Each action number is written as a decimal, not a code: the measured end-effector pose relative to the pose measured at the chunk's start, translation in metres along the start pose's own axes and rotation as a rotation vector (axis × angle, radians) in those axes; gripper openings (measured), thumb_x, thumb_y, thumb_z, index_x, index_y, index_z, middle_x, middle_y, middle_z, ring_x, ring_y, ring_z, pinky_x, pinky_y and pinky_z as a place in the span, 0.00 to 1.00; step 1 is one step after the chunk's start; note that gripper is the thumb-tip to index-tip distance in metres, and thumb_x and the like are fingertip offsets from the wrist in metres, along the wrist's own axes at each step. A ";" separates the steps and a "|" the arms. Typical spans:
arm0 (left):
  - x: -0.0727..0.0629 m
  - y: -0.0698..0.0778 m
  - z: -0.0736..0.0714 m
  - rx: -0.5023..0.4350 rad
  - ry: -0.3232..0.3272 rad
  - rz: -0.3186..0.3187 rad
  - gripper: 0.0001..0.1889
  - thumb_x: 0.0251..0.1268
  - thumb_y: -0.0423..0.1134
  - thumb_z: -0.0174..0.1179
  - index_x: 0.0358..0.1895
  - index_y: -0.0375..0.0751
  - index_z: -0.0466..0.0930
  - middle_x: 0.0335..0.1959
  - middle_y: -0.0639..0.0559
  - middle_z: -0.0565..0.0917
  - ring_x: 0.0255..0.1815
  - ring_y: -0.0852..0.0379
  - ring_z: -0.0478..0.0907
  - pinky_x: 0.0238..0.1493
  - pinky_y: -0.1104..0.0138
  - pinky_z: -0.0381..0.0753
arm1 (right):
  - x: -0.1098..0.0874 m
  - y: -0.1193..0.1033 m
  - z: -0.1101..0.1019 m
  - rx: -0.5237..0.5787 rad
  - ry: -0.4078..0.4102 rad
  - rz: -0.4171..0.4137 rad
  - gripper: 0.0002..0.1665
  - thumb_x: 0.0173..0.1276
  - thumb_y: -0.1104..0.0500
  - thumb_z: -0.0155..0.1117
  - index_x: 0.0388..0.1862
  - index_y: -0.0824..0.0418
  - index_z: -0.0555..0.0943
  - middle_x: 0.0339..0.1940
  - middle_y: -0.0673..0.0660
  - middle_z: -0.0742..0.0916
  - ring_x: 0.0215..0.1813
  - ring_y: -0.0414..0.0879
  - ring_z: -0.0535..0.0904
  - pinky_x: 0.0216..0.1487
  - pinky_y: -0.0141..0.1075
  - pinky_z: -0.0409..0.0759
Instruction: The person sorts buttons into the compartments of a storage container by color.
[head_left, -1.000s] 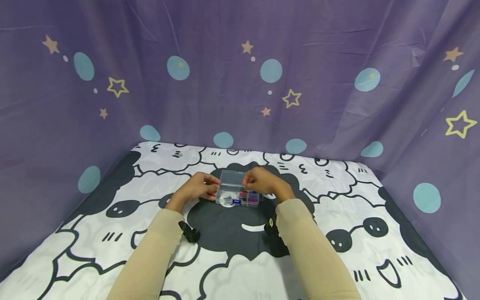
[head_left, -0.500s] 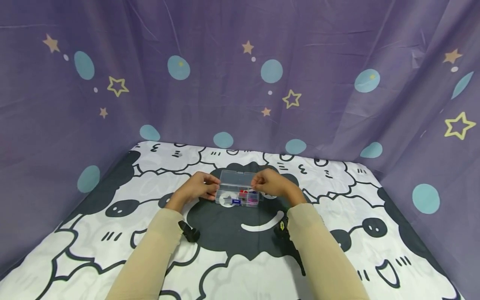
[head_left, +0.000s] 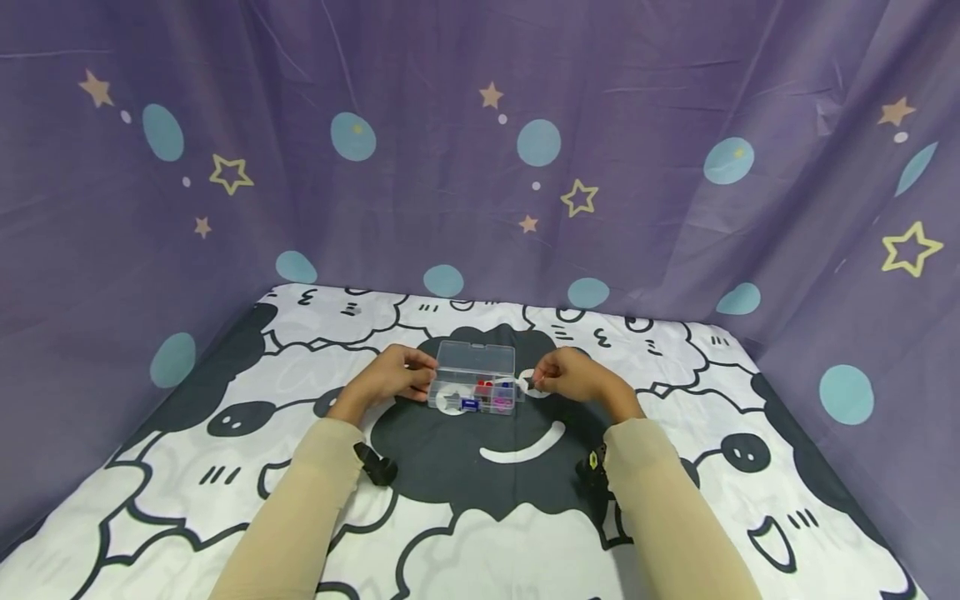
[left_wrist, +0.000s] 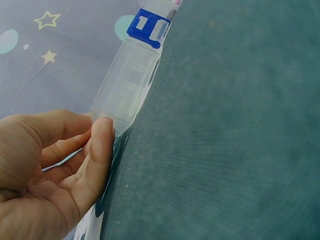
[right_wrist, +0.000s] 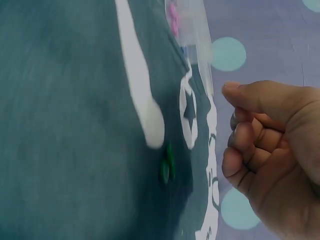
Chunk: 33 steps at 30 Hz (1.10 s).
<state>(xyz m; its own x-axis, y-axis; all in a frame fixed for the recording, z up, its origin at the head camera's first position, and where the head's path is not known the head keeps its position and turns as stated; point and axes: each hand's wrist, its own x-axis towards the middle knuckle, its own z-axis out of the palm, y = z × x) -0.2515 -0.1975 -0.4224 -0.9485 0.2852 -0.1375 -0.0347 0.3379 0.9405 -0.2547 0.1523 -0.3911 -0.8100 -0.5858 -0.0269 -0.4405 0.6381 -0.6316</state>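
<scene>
A small clear plastic compartment box [head_left: 454,398] lies on the cloth, its transparent lid [head_left: 476,358] raised at the back. Red pieces [head_left: 484,385] and pink pieces [head_left: 501,403] fill parts of its right half. At the front is a blue latch [left_wrist: 149,29]. My left hand [head_left: 393,374] pinches the box's left end between thumb and fingers. Just right of the box, my right hand [head_left: 576,377] hovers over the cloth with loosely curled fingers; I see nothing between them. Small green pieces [right_wrist: 168,164] lie near it in the right wrist view, too blurred to identify.
The cloth [head_left: 465,550] has a black and white sheep print and covers the surface. A purple curtain [head_left: 420,217] with stars and dots hangs behind and at both sides.
My right hand has moved right, from above the box's lid to beside the box, uncovering the lid and the coloured pieces. The left hand and the box have stayed in place.
</scene>
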 end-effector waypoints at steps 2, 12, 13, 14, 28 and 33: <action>0.000 0.000 0.000 -0.001 -0.001 0.007 0.14 0.74 0.28 0.61 0.58 0.28 0.81 0.44 0.38 0.81 0.32 0.52 0.85 0.38 0.59 0.92 | -0.005 0.005 -0.002 0.003 -0.007 -0.001 0.04 0.71 0.68 0.65 0.39 0.65 0.86 0.30 0.54 0.87 0.30 0.41 0.75 0.33 0.33 0.76; 0.003 0.000 0.001 -0.005 -0.013 0.012 0.14 0.74 0.28 0.61 0.58 0.27 0.81 0.43 0.38 0.81 0.32 0.52 0.85 0.38 0.59 0.92 | -0.030 0.028 -0.012 0.037 -0.069 0.032 0.02 0.69 0.68 0.68 0.38 0.67 0.86 0.30 0.51 0.87 0.32 0.40 0.77 0.37 0.32 0.78; 0.003 -0.001 0.001 -0.003 -0.015 0.013 0.14 0.74 0.28 0.61 0.58 0.27 0.81 0.43 0.38 0.81 0.32 0.52 0.85 0.38 0.59 0.92 | -0.032 0.029 -0.013 0.041 -0.079 0.035 0.02 0.68 0.68 0.68 0.38 0.68 0.86 0.29 0.52 0.87 0.32 0.40 0.77 0.37 0.32 0.78; 0.002 -0.001 0.001 -0.003 -0.013 0.011 0.14 0.74 0.28 0.61 0.58 0.27 0.81 0.43 0.38 0.81 0.32 0.52 0.85 0.38 0.59 0.92 | -0.034 0.031 -0.013 0.045 -0.087 0.042 0.02 0.68 0.69 0.68 0.38 0.68 0.86 0.29 0.52 0.87 0.31 0.40 0.77 0.36 0.33 0.78; -0.002 0.000 0.000 -0.006 -0.012 0.015 0.14 0.74 0.28 0.61 0.59 0.27 0.81 0.45 0.37 0.81 0.33 0.51 0.85 0.38 0.59 0.92 | -0.037 0.038 -0.013 0.111 -0.149 0.089 0.05 0.62 0.72 0.71 0.37 0.69 0.86 0.29 0.55 0.88 0.31 0.41 0.77 0.35 0.33 0.77; -0.002 0.001 0.000 -0.003 -0.015 0.025 0.15 0.74 0.28 0.61 0.59 0.26 0.80 0.46 0.36 0.81 0.33 0.52 0.85 0.38 0.59 0.92 | -0.037 0.038 -0.014 0.080 -0.161 0.061 0.03 0.62 0.72 0.70 0.35 0.68 0.87 0.29 0.53 0.88 0.31 0.39 0.77 0.34 0.31 0.76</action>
<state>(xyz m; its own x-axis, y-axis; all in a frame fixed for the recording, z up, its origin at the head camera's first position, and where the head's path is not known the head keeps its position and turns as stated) -0.2500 -0.1981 -0.4214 -0.9443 0.3069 -0.1185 -0.0120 0.3280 0.9446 -0.2471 0.2050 -0.4039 -0.7592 -0.6235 -0.1866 -0.3546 0.6368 -0.6847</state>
